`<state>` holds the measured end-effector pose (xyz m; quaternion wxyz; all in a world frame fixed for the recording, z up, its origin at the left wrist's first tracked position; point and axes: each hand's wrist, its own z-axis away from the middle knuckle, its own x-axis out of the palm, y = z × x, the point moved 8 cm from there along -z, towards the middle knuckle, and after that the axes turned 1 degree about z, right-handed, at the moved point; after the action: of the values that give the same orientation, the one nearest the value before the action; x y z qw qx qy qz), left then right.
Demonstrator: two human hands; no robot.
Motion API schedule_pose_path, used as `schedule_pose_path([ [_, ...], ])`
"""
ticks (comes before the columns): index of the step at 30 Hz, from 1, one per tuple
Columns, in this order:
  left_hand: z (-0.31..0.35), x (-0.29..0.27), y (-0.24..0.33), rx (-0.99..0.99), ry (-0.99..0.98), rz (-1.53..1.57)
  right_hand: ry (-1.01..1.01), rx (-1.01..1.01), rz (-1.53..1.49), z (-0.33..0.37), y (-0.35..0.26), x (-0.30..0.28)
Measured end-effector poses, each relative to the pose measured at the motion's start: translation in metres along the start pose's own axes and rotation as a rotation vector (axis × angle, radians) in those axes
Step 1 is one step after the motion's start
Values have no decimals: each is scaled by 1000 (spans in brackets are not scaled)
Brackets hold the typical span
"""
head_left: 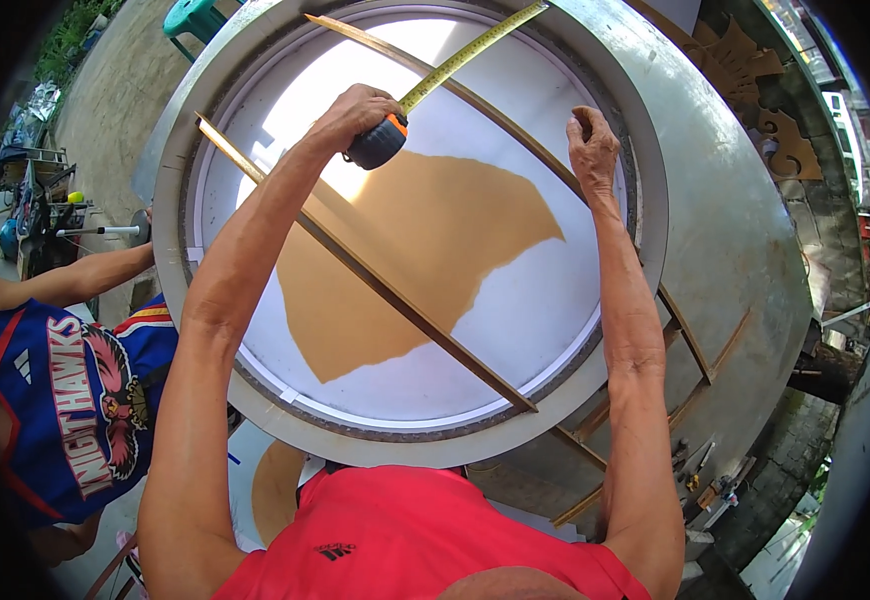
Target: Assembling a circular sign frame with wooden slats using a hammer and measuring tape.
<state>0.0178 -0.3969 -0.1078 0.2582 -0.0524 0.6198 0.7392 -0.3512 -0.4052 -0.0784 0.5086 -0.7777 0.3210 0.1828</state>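
Note:
My left hand (357,112) grips a black and orange tape measure case (378,144); its yellow tape (475,48) runs up and right across the far rim of a big round grey frame (700,230). My right hand (592,148) is closed with its fingertips pinched on a thin wooden strip (495,112) that crosses the upper part of the round opening. A second wooden strip (385,290) lies diagonally across the white panel (525,310) inside the ring. A tan patch (425,250) shows on that panel.
At the left stands another person in a blue jersey (65,400), one arm (75,280) reaching toward the ring. More wooden strips (695,350) lie under the ring at right. Tools and machines (45,210) stand at far left, a green plastic chair (190,18) at top.

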Motion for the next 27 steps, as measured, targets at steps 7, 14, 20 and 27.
schedule_pose_path([
  [7, -8, 14, -3, -31, -65, -185, -70, 74, -49, -2, 21, 11],
  [14, -1, 18, -8, -109, -7, -93, -513, -50, 35, -5, 0, 73],
  [20, 0, 20, -10, -28, -24, 41, -737, 61, -43, 12, -20, 116],
  [27, -1, 19, -5, -12, 4, -39, -708, -36, -44, 16, -28, 112],
])
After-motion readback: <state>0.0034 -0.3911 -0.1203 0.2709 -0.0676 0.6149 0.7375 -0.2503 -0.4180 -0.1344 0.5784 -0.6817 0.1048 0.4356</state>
